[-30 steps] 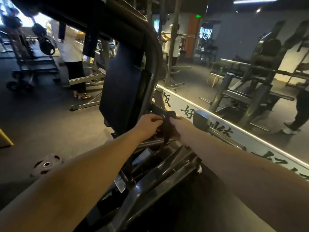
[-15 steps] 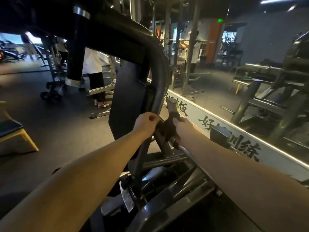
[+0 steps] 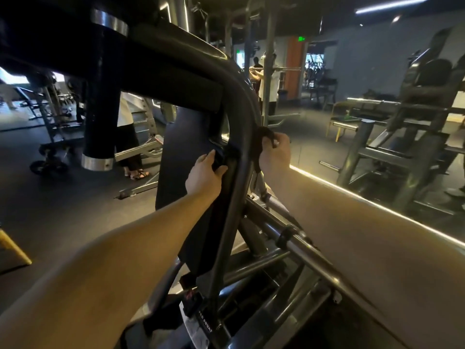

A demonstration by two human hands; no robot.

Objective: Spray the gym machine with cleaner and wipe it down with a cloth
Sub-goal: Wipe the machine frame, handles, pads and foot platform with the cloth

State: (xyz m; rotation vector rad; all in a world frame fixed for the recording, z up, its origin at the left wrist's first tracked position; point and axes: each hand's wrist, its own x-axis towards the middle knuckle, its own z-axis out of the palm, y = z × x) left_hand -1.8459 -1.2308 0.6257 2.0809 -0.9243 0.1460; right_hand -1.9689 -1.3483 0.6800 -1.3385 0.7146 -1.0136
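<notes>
A dark cloth [image 3: 261, 139] is looped behind the curved grey frame tube [image 3: 234, 197] of the gym machine. My left hand [image 3: 205, 176] grips one end of the cloth on the left side of the tube, beside the dark back pad [image 3: 186, 157]. My right hand [image 3: 274, 153] pinches the other end on the right side, a little higher up. A loose tail of cloth hangs below my right hand. No spray bottle is in view.
A wall mirror [image 3: 377, 147] with a lit lower edge runs along the right. Black padded arms [image 3: 100, 102] with chrome ends hang at upper left. A person [image 3: 128, 137] in white top stands behind the machine. Low frame bars [image 3: 289, 248] cross below my arms.
Both hands have risen with the cloth from the low part of the frame up along the curved tube. They now sit on either side of it, with the cloth pulled round the tube.
</notes>
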